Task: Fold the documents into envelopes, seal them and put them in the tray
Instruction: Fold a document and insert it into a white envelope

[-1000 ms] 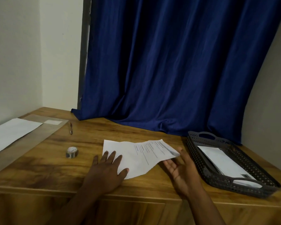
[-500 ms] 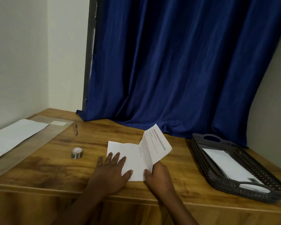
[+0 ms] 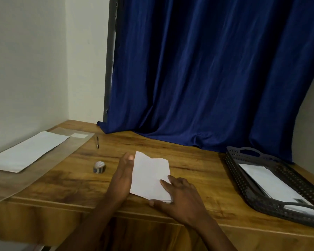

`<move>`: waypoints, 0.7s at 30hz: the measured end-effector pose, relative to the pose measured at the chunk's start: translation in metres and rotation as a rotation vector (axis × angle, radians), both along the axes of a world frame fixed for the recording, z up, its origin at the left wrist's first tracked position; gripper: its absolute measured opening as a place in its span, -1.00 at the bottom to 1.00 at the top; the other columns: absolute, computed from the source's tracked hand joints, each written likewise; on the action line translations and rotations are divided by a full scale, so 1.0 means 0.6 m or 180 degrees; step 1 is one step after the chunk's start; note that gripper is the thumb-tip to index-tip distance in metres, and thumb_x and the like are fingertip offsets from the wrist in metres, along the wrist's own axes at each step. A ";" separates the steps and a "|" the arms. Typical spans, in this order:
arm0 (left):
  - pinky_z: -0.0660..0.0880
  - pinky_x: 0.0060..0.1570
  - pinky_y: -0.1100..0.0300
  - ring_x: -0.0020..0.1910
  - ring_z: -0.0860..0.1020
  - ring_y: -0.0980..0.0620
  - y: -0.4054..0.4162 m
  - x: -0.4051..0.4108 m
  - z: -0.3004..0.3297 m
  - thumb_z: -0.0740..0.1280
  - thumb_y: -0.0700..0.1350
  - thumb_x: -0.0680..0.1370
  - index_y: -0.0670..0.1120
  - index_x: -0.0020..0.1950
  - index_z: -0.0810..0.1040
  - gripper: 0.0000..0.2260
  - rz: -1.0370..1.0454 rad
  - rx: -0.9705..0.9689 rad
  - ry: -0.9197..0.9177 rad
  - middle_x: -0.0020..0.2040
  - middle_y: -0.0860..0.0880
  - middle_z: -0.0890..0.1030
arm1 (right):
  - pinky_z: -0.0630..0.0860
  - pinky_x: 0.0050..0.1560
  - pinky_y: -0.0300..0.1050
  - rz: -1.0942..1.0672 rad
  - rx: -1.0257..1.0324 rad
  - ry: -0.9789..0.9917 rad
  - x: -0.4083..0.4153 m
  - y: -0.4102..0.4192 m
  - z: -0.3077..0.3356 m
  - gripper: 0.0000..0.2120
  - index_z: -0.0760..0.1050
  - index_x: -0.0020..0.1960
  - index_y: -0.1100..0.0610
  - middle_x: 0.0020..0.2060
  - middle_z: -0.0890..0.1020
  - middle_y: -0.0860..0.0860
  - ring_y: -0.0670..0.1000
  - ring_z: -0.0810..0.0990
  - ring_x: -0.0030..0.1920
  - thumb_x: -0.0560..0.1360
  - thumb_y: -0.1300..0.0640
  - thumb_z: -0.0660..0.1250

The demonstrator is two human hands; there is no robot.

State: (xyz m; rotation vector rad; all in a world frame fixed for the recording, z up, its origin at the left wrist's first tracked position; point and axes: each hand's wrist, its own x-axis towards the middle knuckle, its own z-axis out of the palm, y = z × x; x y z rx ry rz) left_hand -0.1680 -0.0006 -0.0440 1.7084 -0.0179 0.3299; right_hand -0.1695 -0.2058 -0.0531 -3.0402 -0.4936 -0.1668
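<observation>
The folded document point(image 3: 150, 176) looks light, limp and crease-prone, so the straight-fingered left hand point(image 3: 122, 180) steadies its edge while the flat right hand point(image 3: 178, 194) presses its corner.

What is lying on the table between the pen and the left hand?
In the head view, a small roll of tape lies between the pen and the left hand, on the bare wooden table.

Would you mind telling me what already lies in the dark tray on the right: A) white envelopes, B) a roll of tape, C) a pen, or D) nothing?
A: white envelopes lie inside the tray; the tape and pen sit on the desk.
</observation>
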 end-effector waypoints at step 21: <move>-0.17 0.56 -0.19 0.63 0.03 0.01 -0.013 0.011 -0.046 -0.23 0.40 0.48 0.14 0.61 0.20 -0.23 -0.0248 0.3914 0.0175 0.64 0.09 0.15 | -0.02 0.55 -0.07 0.0224 0.0493 0.0057 -0.043 -0.014 0.008 -0.38 0.19 0.59 -0.16 0.61 0.15 -0.12 -0.07 0.03 0.61 0.60 -0.37 -0.02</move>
